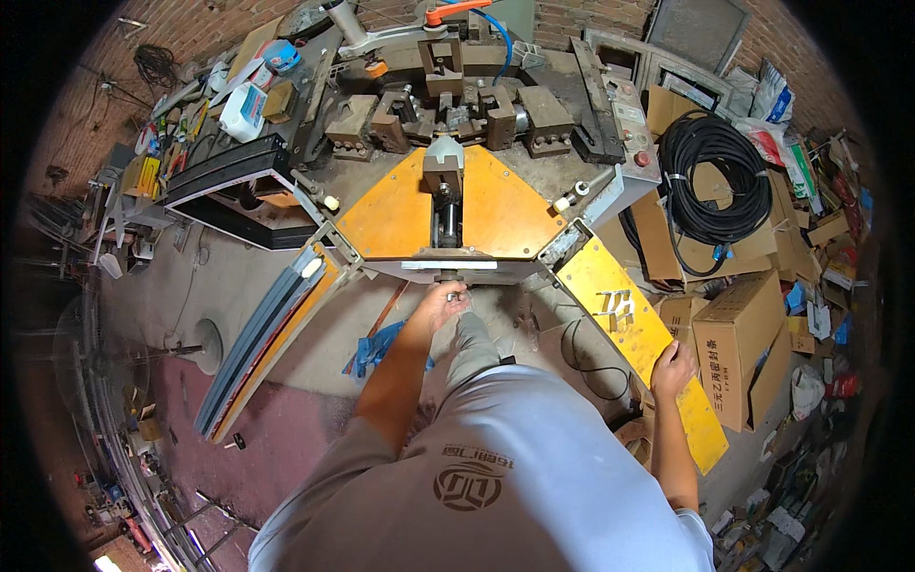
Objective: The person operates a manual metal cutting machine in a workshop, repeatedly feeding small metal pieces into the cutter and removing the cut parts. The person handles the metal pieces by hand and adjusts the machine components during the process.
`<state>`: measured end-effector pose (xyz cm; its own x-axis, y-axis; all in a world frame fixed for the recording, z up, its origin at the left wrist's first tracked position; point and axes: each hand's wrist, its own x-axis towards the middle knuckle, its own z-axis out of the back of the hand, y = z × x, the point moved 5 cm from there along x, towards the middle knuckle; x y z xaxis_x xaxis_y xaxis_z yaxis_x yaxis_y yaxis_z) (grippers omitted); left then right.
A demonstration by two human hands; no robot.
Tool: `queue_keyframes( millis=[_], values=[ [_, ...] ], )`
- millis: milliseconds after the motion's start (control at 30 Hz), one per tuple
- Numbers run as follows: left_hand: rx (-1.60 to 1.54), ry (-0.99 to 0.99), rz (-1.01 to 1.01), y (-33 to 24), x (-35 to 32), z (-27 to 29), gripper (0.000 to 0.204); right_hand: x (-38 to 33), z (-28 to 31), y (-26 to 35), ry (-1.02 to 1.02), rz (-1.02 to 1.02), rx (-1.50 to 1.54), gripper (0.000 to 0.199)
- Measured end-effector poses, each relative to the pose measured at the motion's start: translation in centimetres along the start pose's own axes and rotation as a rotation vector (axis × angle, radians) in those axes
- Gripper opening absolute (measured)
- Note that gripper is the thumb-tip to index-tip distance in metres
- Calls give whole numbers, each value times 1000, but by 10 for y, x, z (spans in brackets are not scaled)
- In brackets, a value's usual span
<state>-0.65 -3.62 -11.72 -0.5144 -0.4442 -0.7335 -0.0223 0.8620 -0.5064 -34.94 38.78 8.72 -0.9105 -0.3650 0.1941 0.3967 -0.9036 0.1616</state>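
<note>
My left hand is closed at the front edge of the machine, just below its yellow table plates. A small metal part shows at its fingers, too hidden to name. My right hand grips the outer edge of a yellow support arm that slants out to the right. Several small metal pieces lie on that arm, nearer the machine. Between the yellow plates stands a metal block on a slide, facing steel clamping blocks.
On the left support arm rest grey long profiles. A black frame leans against the machine's left side. Coiled black cable and cardboard boxes crowd the right. A blue plastic bag lies on the floor.
</note>
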Motion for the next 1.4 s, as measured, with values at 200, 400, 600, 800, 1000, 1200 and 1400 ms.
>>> queue_keyframes(
  millis=[200,400,600,800,1000,1200,1400],
  values=[
    [441,-413,-370,-23,-22,-5,35,-1,1,1,-10,5,-3,32],
    [182,-222,-99,-19,-33,-25,20,-1,-1,-1,4,-15,-9,31],
    [302,-204,-270,-23,-28,-20,33,-1,-1,0,-22,9,-20,31],
    [733,-466,-468,-31,-22,-9,36,-2,-2,-1,-35,3,-7,31],
    [240,-179,-226,-19,-14,-13,49,-1,-2,-1,-46,1,2,30],
    [966,-547,-511,-37,-24,-7,68,-2,3,2,-77,24,50,29],
    [188,-29,-128,-20,-19,-18,56,-1,1,2,-59,31,27,28]
  ],
)
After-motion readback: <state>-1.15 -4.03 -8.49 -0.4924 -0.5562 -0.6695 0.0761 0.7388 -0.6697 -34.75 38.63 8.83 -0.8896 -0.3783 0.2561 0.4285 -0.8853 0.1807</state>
